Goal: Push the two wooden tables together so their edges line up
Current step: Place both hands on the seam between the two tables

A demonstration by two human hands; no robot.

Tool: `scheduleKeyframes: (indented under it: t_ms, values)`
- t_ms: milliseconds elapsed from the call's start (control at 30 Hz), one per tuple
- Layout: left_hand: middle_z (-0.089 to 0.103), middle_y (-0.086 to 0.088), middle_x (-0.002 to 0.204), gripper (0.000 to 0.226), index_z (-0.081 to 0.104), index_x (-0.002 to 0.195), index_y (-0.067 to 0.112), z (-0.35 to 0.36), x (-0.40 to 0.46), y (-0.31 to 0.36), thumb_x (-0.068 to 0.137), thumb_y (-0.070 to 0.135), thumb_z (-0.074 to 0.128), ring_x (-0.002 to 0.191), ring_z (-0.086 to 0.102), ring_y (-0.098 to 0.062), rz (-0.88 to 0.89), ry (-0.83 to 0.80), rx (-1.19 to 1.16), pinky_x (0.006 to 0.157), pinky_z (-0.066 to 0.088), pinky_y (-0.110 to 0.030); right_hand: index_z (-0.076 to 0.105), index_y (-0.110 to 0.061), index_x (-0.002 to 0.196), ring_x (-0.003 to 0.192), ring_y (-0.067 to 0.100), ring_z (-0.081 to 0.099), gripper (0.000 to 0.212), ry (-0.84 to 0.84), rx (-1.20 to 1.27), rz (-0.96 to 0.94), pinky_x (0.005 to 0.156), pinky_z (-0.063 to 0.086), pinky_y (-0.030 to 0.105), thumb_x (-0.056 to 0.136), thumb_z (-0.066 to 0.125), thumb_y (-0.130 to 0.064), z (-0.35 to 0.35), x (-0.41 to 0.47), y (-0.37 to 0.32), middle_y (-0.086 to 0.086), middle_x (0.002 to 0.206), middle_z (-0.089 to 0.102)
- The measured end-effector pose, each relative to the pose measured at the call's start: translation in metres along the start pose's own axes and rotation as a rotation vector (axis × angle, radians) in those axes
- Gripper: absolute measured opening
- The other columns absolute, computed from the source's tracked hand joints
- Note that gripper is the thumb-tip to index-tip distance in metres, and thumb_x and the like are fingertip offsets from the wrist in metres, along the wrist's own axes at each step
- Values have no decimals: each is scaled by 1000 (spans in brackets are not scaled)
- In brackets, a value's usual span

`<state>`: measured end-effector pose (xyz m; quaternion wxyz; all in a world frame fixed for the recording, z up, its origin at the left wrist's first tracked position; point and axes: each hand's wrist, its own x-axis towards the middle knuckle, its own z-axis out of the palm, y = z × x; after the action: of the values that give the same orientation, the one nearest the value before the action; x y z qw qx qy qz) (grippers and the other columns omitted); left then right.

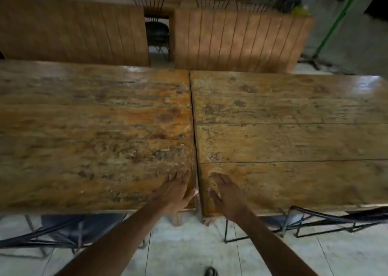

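On tiled floor [189, 250] | left table [94, 128] beside right table [294, 128] | narrow seam

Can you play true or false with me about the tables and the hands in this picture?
1. Each hand lies flat on its own table. True: left hand on the left table, right hand on the right table.
2. A wide gap splits the tables. False: only a thin seam shows.
3. A cup stands on the right table. False: nothing stands there.
4. Folding chairs sit under the near edge. True.
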<state>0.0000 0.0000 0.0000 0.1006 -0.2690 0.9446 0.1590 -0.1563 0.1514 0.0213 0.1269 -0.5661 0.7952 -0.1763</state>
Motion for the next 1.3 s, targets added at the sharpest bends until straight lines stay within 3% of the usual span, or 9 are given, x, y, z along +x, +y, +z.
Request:
scheduleKeyframes:
  t_ms: [100,200,300,400,600,767,1133,1300]
  values:
    - [-16,-16,169,110,-4,159,10,24,14,1,85,83,30,155,-20,-36,19,-106,10,127,-1,-55,53,-17,137,136,25,50,40,86,-21,64,112,39,41,101,44,-31,40,5,17,6,143,56]
    - [-24,-15,167,123,-10,159,8,48,19,-2,77,92,28,153,-27,-32,49,-84,29,126,-8,-55,46,-15,144,148,22,35,47,97,-18,104,124,23,44,103,31,-32,76,3,24,6,151,50]
    - [-18,-14,169,96,-7,159,8,66,24,-4,95,75,15,155,-23,-27,45,54,74,127,-6,-54,37,-16,151,153,17,22,51,140,-58,94,125,19,47,103,29,-31,99,2,35,2,160,39]
    - [0,-13,171,70,5,160,8,78,25,-6,106,53,11,158,-7,-26,28,178,97,127,9,-55,39,-15,151,153,18,24,51,196,-68,85,124,23,49,103,30,-31,110,2,41,2,159,39]
    - [7,-12,172,62,5,160,9,86,32,-10,108,41,17,159,-1,-26,54,243,37,128,8,-52,51,-15,143,149,22,34,47,311,-100,76,121,29,51,102,36,-33,122,8,44,2,152,50]
    - [6,-11,172,62,6,160,9,87,33,-10,108,40,17,159,-2,-25,30,229,36,128,7,-51,51,-16,143,149,24,35,45,324,-92,48,121,29,52,102,39,-32,125,17,42,2,150,51]
    - [4,-8,172,62,5,161,11,86,34,-9,108,40,18,159,-5,-22,12,187,30,128,1,-47,39,-19,151,155,24,19,51,147,-109,82,124,18,50,104,29,-37,127,38,37,0,161,37]
    - [0,-6,172,63,0,161,14,69,30,-5,108,43,18,158,-11,-22,-4,69,36,128,2,-50,19,-21,157,156,26,1,56,-39,-155,76,124,9,53,104,19,-37,109,41,30,-1,168,15]
